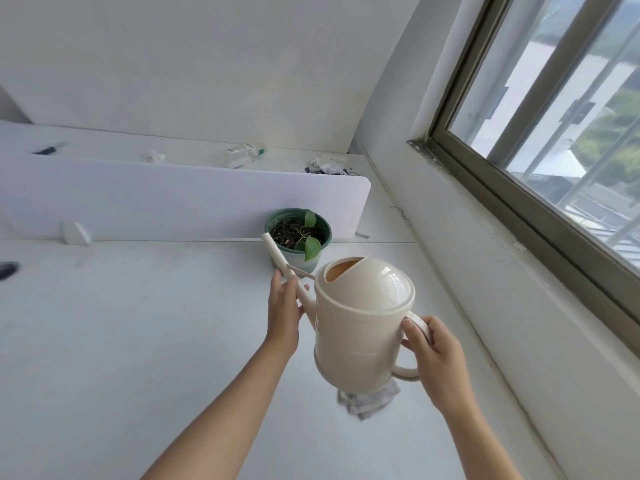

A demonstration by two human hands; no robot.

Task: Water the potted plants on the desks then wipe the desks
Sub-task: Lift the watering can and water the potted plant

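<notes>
Two hands on the watering can [363, 320]: the right hand [440, 355] has its fingers curled round the top of the handle [420, 327], and the left hand [284, 313] is wrapped narrow round the lower spout [275, 254] at its brace. The can is held in the air above the desk [138, 341], tipped toward the green pot [325, 233], which stands touching the white divider [173, 199]. Main risk: the spout tip looks level with the pot's left rim rather than over the soil [289, 232], so a pour from here could run down the outside wall and onto the desk. Second risk: the fill hole on top is open, and a fast tilt could slosh water out over it (the water level can't be read from here). A hard stream could also dig soil out or flatten the small plant [311, 247]. A grey cloth [367, 403] lies on the desk under the can, handy for the wipe step, but drips from the can would wet it. Beyond the divider the far desk has a bottle [242, 154] and crumpled paper [325, 165], which will get in the way of wiping. A thin black cable [400, 211] lies by the wall under the window [554, 133]; keep water off it.
</notes>
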